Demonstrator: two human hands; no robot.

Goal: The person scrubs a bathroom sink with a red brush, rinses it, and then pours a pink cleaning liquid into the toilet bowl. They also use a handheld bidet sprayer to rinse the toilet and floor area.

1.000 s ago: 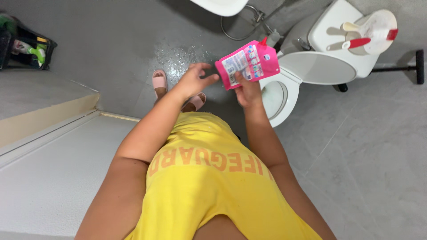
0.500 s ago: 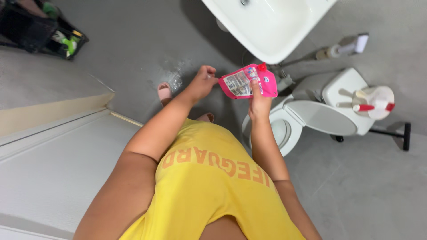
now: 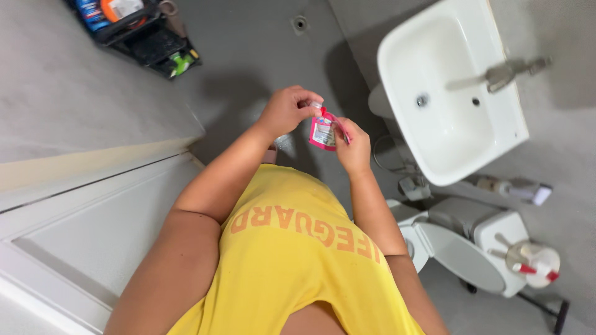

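One pink refill pouch [image 3: 324, 131] and two hands are seen. The pouch is gripped at its right edge by the closed fingers of the right hand [image 3: 354, 147], while its red cap at the top is pinched by the curled fingers of the left hand [image 3: 287, 110]. One white sink [image 3: 448, 93] lies to the right, one toilet [image 3: 462, 251] nearer.

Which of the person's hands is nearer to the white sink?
The right. The right hand holds the pink pouch on the side toward the white ceramic sink, apart from it. The left hand grips the pouch's top, on the far side.
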